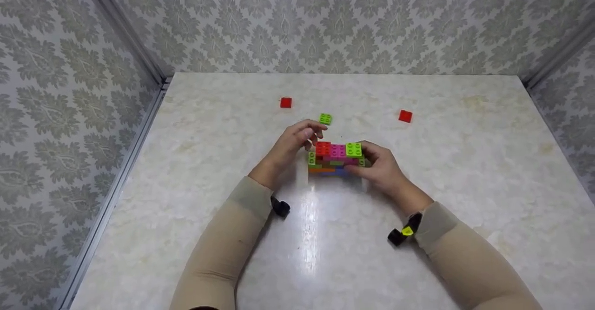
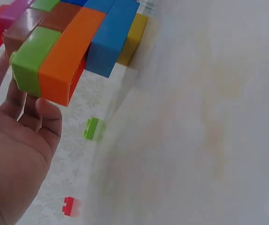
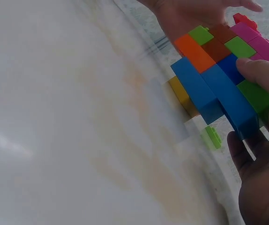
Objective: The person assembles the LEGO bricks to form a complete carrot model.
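A block structure of stacked toy building bricks (image 1: 338, 152) stands between the hands. Red, pink and lime bricks form its top; brown, orange, blue and green ones show below, with a yellow brick (image 3: 182, 97) at the base in the right wrist view. My right hand (image 1: 383, 167) grips its right end, thumb on the near face and fingers behind. At the left end is my left hand (image 1: 294, 141), its fingers loosely bent beside the bricks and one finger reaching out above. In the left wrist view the left fingertips (image 2: 48, 112) are partly hidden behind the structure.
Just beyond the left hand lies a loose lime brick (image 1: 325, 119). Farther back are a red brick (image 1: 286, 102) on the left and another red brick (image 1: 405, 116) on the right. Patterned walls (image 1: 344, 26) border the marbled table (image 1: 186, 128).
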